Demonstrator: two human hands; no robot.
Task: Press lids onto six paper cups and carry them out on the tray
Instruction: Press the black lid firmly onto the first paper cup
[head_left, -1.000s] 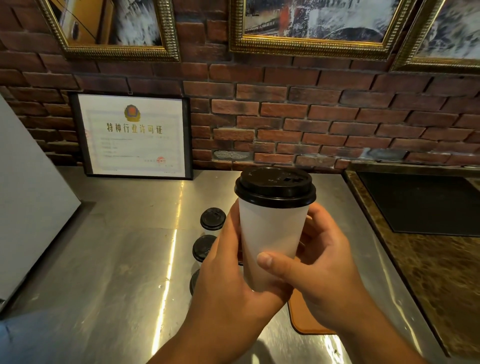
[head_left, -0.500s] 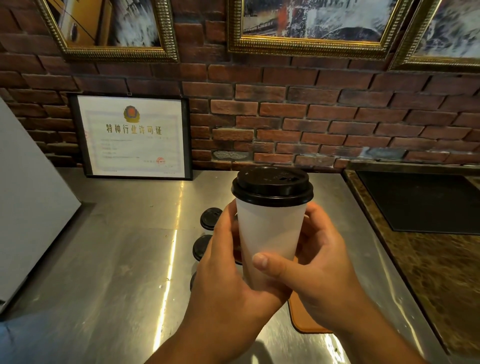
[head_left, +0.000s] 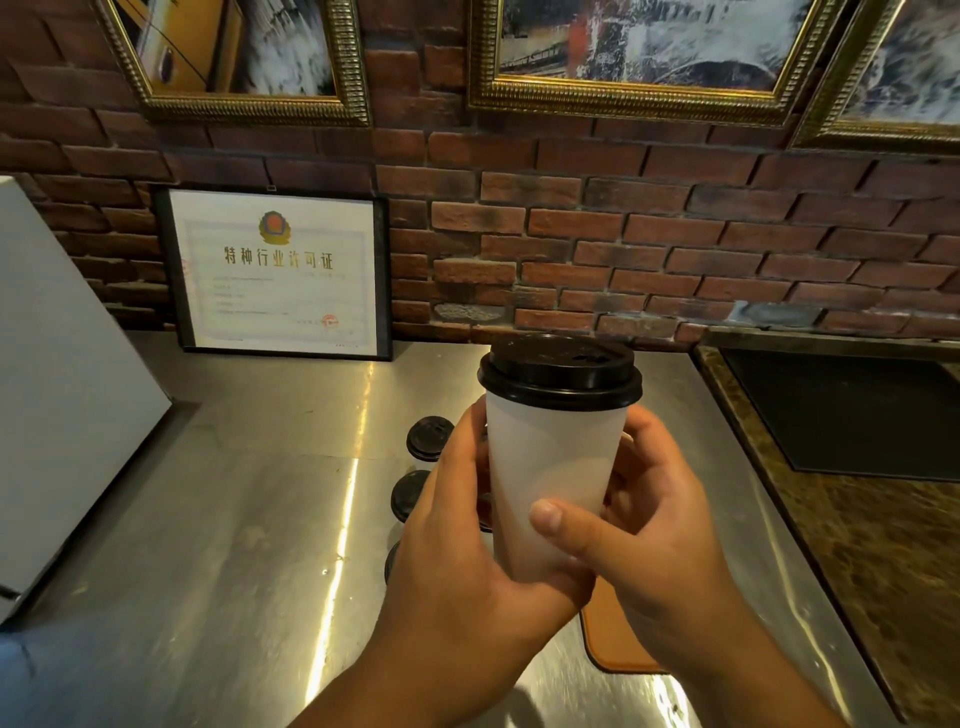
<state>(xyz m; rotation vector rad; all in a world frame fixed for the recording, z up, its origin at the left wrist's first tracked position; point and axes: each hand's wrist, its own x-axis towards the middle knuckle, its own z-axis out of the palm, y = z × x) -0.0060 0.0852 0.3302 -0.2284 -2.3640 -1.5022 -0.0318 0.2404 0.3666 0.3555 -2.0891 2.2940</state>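
both grips were on one white paper cup (head_left: 556, 467), held upright above the counter (head_left: 234, 519) at frame centre. black lid (head_left: 561, 371) sat on its rim, looked level all round. left grip (head_left: 467, 561) was wrapped round the cup's lower side from 9 o'clock, palm against the wall, fingers hidden behind it. right grip (head_left: 654, 530) was curled round from 3 o'clock, thumb (head_left: 550, 517) laid across the front of the cup. both closed on the cup, no gap i could see.

three more black lids (head_left: 428, 439) ran in a line at 9 o'clock of the cup, partly behind the left grip; couldn't tell if cups stood under them. a brown tray (head_left: 618, 644) corner showed at 6 o'clock under the right wrist, flat on the counter, mostly hidden.

framed certificate (head_left: 280, 270) leaned on the brick wall (head_left: 675, 249) at 10 o'clock. white box (head_left: 62, 389) at 9 o'clock on the frame edge. dark inset panel (head_left: 857, 415) at 3 o'clock in a brown stone top. gold-framed pictures (head_left: 639, 52) at 12 o'clock.
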